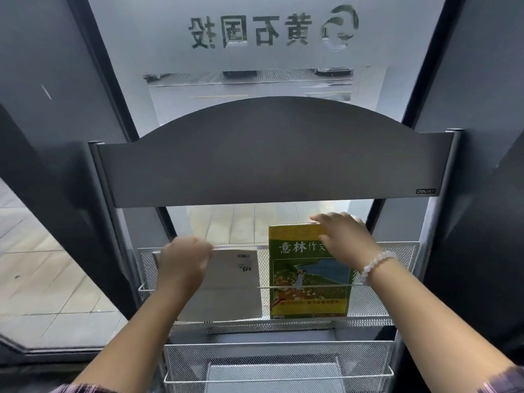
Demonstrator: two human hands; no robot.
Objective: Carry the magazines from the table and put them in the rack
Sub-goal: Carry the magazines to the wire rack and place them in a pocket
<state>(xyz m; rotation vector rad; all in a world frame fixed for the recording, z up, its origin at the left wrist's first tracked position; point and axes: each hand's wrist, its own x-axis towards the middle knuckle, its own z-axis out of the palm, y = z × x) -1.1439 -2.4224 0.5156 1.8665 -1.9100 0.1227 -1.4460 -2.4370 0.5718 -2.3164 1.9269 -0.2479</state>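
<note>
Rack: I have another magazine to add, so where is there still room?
The top shelf is crowded: the white magazine and green magazine stand side by side, both hands on them. The lower shelf, behind its wire rail, looks free.

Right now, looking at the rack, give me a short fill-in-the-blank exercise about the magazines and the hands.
1. The left hand grips the top edge of the ____ magazine.
2. The green magazine stands to the ____ of the white one.
3. A bead bracelet sits on the ____ wrist.
4. Both magazines stand in the rack's ____ mesh shelf.

Answers: white; right; right; upper
</note>
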